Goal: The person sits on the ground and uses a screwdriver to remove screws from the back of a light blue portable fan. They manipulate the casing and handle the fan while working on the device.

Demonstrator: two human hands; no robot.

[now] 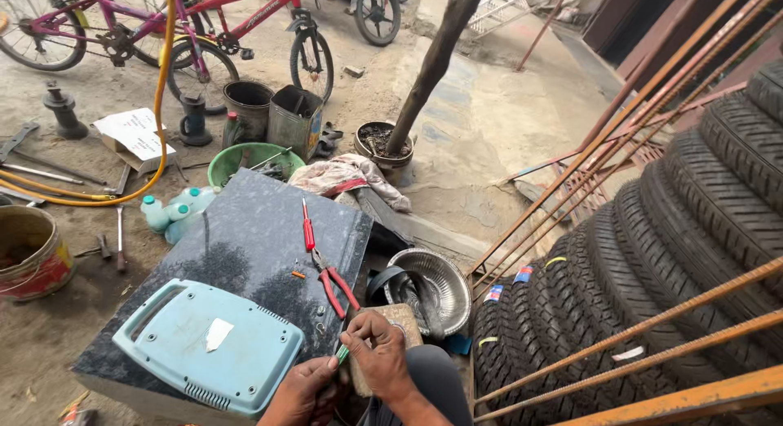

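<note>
Hands meet at the bottom centre of the view, just off the near edge of the dark stone slab (245, 222). The right hand (377, 354) is pinched narrow on a small green thing (342, 354) — too small to name — whose short length slants down toward the left hand (303, 393), which curls closed around its lower end. It lies between the two hands, touching both, so neither is nearer. Just beside the left hand lies a pale blue plastic casing (208, 344), flat on the slab. Red-handled pliers (334, 283) and a red screwdriver (308, 226) lie just beyond the right hand, long axes running away from the person. A steel bowl (432, 287) sits to the right.
</note>
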